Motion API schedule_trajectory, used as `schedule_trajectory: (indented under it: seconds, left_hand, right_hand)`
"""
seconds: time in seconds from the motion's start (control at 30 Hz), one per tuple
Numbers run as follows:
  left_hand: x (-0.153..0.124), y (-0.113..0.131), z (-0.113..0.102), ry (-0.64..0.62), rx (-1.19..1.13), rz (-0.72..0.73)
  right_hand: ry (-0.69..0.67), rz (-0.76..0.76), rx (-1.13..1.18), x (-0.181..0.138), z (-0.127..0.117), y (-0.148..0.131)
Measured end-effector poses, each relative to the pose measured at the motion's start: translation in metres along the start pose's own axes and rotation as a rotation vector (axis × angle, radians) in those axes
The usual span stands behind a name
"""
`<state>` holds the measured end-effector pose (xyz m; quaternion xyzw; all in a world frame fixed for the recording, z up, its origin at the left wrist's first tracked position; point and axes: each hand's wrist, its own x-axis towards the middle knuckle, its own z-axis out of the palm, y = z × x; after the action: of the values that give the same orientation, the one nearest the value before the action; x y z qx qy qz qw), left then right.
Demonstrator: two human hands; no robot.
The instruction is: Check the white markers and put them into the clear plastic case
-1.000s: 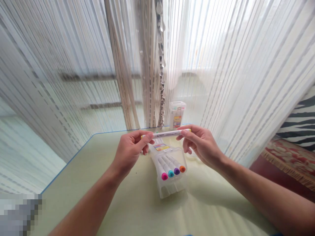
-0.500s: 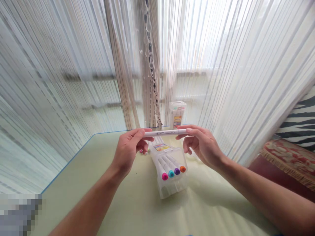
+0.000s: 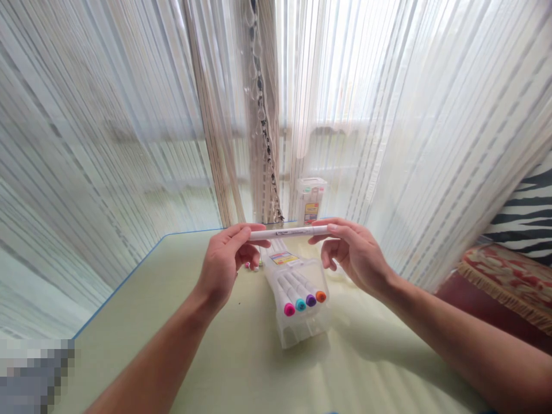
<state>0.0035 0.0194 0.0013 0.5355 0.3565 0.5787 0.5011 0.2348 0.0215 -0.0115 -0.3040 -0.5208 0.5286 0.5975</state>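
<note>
I hold a white marker pen (image 3: pixel 288 233) level between both hands, above the table. My left hand (image 3: pixel 225 265) pinches its left end with thumb and fingertips. My right hand (image 3: pixel 354 253) pinches its right end the same way. Just under the pen lies a clear plastic marker case (image 3: pixel 297 293) on its side, with several markers inside showing pink, blue, purple and orange caps toward me. A second clear marker case (image 3: pixel 310 200) stands upright at the table's far edge.
The pale green table (image 3: pixel 224 356) has a blue rim and meets sheer white curtains (image 3: pixel 129 115) at the back and left. A bead string (image 3: pixel 265 132) hangs at centre. A small object lies on the table behind my left hand. A zebra-print cushion (image 3: pixel 528 213) and red fringed fabric (image 3: pixel 509 276) sit at right.
My fingers have slid over the pen's coloured ends, which now are hidden. The pen stays level in the same place. The bead string has swung left.
</note>
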Motion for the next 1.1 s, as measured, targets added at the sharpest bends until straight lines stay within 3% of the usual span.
schedule_trajectory:
  seconds: [0.93,1.1]
  left_hand:
    - [0.0013,-0.0025,-0.0042,0.011,0.019,0.016]
    - [0.0016,-0.0018,-0.0031,0.039,0.002,0.014]
  right_hand:
    - [0.023,0.003,-0.017,-0.0009,0.0008,0.0001]
    - [0.007,-0.077,-0.096,0.0003,-0.0007,0.0017]
